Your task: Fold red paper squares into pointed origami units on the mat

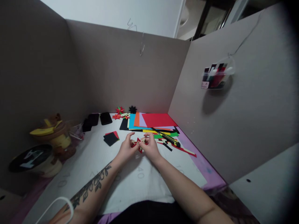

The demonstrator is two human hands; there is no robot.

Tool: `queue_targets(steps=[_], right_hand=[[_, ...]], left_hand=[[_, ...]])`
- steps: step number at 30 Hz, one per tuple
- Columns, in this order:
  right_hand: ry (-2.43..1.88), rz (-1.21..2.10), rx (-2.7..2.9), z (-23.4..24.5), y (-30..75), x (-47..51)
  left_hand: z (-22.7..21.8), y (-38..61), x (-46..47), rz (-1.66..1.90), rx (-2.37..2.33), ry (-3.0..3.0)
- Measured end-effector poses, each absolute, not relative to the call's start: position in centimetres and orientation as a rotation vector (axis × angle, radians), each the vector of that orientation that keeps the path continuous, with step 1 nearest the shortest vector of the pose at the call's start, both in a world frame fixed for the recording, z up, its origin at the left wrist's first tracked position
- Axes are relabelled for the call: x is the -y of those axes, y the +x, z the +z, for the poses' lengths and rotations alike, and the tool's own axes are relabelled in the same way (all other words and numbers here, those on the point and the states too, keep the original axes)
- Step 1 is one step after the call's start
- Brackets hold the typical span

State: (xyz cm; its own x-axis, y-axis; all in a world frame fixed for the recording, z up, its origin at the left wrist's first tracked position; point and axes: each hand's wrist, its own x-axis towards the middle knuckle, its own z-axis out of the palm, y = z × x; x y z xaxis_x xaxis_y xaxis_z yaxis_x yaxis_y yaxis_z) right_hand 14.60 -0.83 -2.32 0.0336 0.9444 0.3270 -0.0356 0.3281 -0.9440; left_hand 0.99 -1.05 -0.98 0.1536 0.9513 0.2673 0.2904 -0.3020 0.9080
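Between my two hands is a small red and cream folded paper star (139, 149), held just above the white work surface. My left hand (128, 146) pinches its left side, with the index finger raised and curled. On the other side my right hand (149, 145) grips it between thumb and fingers. The fingers cover much of the star. Left of my hands lie small black and red paper squares (111, 138). Close to my right hand are a yellow and black box cutter (169, 138) and several narrow paper scraps (165, 143).
Coloured paper sheets (156, 120) are stacked at the back right. Finished folded paper stars (120, 110) sit at the back, beside dark flat objects (106, 118). Pots and containers (50, 133) crowd the left edge. Grey panels (130, 68) enclose the table; a clear holder (216, 76) hangs on the right one.
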Motion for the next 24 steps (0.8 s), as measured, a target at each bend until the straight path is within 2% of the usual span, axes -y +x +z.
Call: queue_targets(steps=[11, 15, 24], right_hand=[[-0.979, 1.024, 1.294, -2.1, 14.7, 1.2], [-0.89, 1.182, 1.177, -2.2, 14.8, 0.6], [-0.87, 1.182, 1.192, -2.9, 14.9, 0.0]], left_hand=[[-0.3, 1.1, 1.3, 1.06, -1.096, 1.504], [-0.1, 1.1, 1.1, 1.1, -1.102, 1.361], [0.2, 0.7, 0.7, 1.189, -1.1, 1.228]])
